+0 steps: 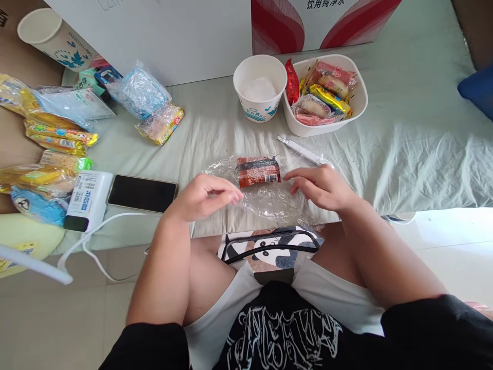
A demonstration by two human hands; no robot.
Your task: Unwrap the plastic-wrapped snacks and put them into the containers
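A small red and dark snack packet [258, 171] lies inside a clear plastic bag [269, 200] on the pale sheet [404, 149]. My left hand [204, 196] rests on the bag's left edge with fingers pinching the film. My right hand [321, 186] presses on the bag's right side, fingers spread toward the packet. A white pen-like tool [300, 150] lies just beyond my right hand.
A white bowl [360, 103] holds several wrapped snacks beside a paper cup [260, 95]. A black phone [141, 193], a white power bank [88, 200] with its cable and more snack bags [57, 134] lie left. A white box [173, 36] stands behind.
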